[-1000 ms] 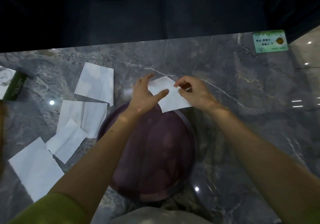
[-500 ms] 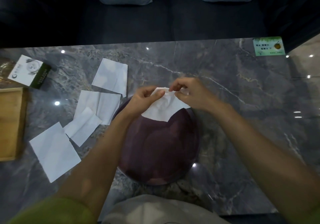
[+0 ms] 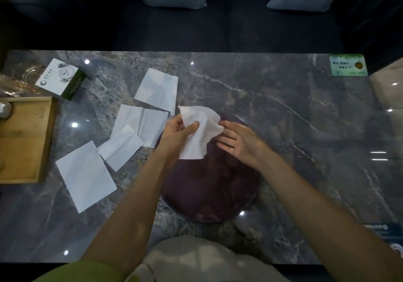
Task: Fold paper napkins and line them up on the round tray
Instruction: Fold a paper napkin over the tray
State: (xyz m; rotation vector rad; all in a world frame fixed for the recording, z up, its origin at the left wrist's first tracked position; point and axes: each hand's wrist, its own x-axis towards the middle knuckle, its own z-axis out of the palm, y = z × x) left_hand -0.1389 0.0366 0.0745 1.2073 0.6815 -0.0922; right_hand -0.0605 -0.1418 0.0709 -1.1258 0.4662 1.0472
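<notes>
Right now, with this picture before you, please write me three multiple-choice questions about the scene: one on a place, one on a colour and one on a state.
1. Where do the loose napkins lie?
A. on the table, left of the round tray
B. on the table, right of the tray
C. stacked on the tray

2. What colour is the round tray?
A. white
B. dark purple
C. bright yellow

3. What is the state of the held napkin?
A. it lies flat on the table
B. it is lined up on the tray
C. the left grip pinches it above the tray

Answers:
1. A, the white sheets lie on the stone to the tray's left.
2. B, its bare surface is dark purple.
3. C, thumb and fingers pinch the sheet, which hangs rumpled.
</notes>
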